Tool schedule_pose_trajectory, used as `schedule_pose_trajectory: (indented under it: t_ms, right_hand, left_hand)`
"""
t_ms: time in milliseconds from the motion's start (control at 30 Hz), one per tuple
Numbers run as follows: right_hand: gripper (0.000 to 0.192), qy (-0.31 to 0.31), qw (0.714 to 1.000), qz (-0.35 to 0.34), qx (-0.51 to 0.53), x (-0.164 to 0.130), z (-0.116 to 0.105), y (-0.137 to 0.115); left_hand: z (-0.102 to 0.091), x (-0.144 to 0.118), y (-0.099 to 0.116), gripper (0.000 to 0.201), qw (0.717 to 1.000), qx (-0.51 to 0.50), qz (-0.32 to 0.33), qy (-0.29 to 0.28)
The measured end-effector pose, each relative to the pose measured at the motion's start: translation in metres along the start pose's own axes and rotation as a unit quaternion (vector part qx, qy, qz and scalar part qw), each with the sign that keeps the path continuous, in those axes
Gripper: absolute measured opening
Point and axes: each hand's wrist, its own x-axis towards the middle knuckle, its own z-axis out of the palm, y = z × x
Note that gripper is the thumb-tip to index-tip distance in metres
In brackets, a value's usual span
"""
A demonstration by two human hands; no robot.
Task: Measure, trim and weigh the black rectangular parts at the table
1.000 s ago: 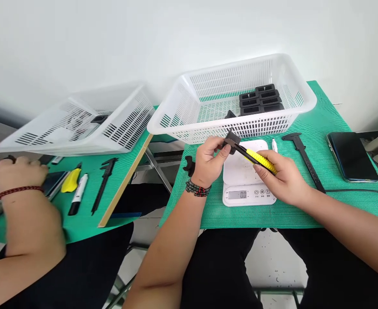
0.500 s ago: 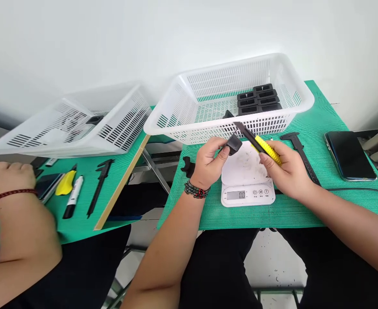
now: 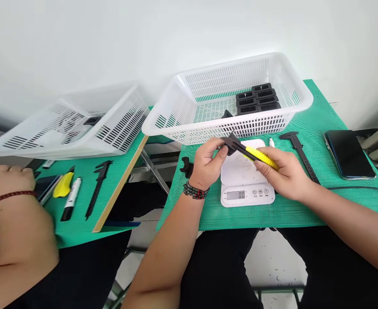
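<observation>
Between the thumb and fingers of my left hand (image 3: 211,162) is a small black plastic part (image 3: 230,145), held above the kitchen scale (image 3: 237,171). My right hand (image 3: 281,174) is wrapped round a yellow-and-black utility knife (image 3: 256,155). The knife's dark front end lies against the black part, and I cannot make out the blade's exact contact. The scale's display reads 0.0. Another black part (image 3: 187,166) lies on the green mat, left of my left hand.
A white basket (image 3: 176,136) behind my hands contains several black parts (image 3: 256,99). Right of the scale are a black caliper (image 3: 300,151), a phone (image 3: 349,154) and a cable. On the left table are another basket (image 3: 111,141), a marker (image 3: 71,199), a caliper (image 3: 98,189) and a co-worker's arm (image 3: 18,214).
My right hand has brought the knife left and down, from above and apart to against the black part. My left hand keeps its hold on the part, now tilted differently.
</observation>
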Motion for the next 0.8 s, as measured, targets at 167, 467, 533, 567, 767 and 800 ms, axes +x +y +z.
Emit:
schedule_pose_trajectory:
  t_ms: [167, 467, 533, 567, 767, 800]
  right_hand:
    - [0.017, 0.051, 0.995, 0.075, -0.034, 0.005, -0.005, 0.004]
    - [0.018, 0.008, 0.999, 0.026, -0.019, -0.004, 0.004, -0.004]
    - [0.019, 0.016, 0.998, 0.056, -0.031, -0.004, 0.005, -0.002]
    - [0.019, 0.029, 0.997, 0.069, -0.031, -0.003, 0.005, 0.000]
    - [0.021, 0.083, 0.989, 0.121, 0.033, 0.006, 0.002, 0.006]
    - [0.019, 0.086, 0.989, 0.111, 0.041, 0.006, 0.002, 0.004]
  left_hand:
    - [0.000, -0.001, 0.001, 0.036, 1.000, -0.007, 0.007, -0.005]
    - [0.000, 0.000, 0.000, 0.036, 1.000, 0.004, 0.012, -0.003]
    - [0.000, 0.000, 0.001, 0.036, 1.000, 0.007, 0.029, -0.005]
    - [0.000, 0.000, 0.001, 0.036, 0.999, 0.006, 0.036, -0.007]
    - [-0.002, 0.000, 0.001, 0.038, 1.000, -0.013, 0.019, -0.010]
    - [-0.002, 0.000, 0.000, 0.039, 1.000, -0.015, 0.014, -0.007]
